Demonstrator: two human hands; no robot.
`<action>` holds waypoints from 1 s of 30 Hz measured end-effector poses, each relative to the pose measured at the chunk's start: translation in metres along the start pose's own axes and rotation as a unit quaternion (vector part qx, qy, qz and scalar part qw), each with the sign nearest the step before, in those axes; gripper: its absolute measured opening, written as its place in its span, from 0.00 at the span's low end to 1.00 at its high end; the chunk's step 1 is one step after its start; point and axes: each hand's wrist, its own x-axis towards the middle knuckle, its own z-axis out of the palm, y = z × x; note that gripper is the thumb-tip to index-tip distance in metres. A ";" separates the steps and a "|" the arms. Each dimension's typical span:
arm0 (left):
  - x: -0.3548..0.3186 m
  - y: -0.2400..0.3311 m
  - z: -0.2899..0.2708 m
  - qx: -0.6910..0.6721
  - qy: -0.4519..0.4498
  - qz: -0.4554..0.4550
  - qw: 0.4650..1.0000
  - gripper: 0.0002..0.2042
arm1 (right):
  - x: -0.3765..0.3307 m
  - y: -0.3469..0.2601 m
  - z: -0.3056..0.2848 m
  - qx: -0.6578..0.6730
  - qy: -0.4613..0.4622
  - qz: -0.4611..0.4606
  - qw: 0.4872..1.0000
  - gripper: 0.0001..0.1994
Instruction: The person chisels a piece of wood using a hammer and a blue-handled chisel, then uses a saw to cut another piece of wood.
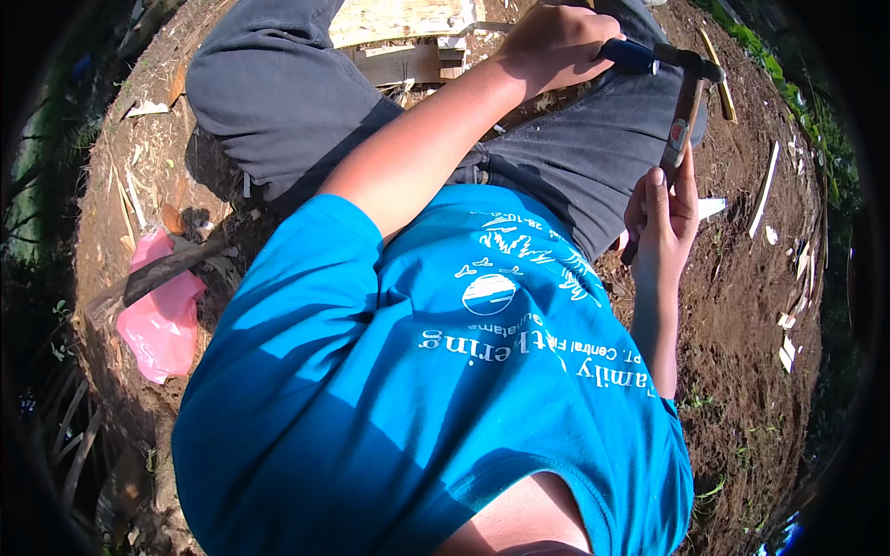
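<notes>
My left hand (561, 44) reaches across to the right, fingers wrapped round a chisel. The blue handle (629, 56) of the chisel sticks out on the hand's right side, and a thin metal blade shows on the left, toward a pale wooden board (399, 20). In my right hand (663, 211) is a hammer (683, 120) with a brown handle, held upright with the thumb along it. The dark hammer head lies right by the end of the blue handle; I cannot tell whether they touch. The blade's tip is hard to make out.
My crossed legs in grey trousers (287, 102) frame the work. Short wood blocks (451, 57) lie under the board's near edge. On the left, a pink plastic bag (159, 315) lies under a dark stick (171, 271). Wood slivers (764, 190) litter the brown soil at right.
</notes>
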 end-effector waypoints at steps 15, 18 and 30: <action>0.001 0.002 0.009 0.020 -0.010 -0.026 0.999 0.04 | 0.007 0.026 -0.013 -0.012 0.025 0.073 0.997 0.27; -0.001 0.000 0.011 0.031 -0.042 -0.049 0.997 0.03 | 0.002 0.027 -0.013 0.046 0.101 0.037 0.993 0.29; -0.012 -0.013 0.036 0.232 -0.220 -0.020 0.947 0.06 | 0.006 0.020 -0.020 0.083 0.091 0.033 0.992 0.30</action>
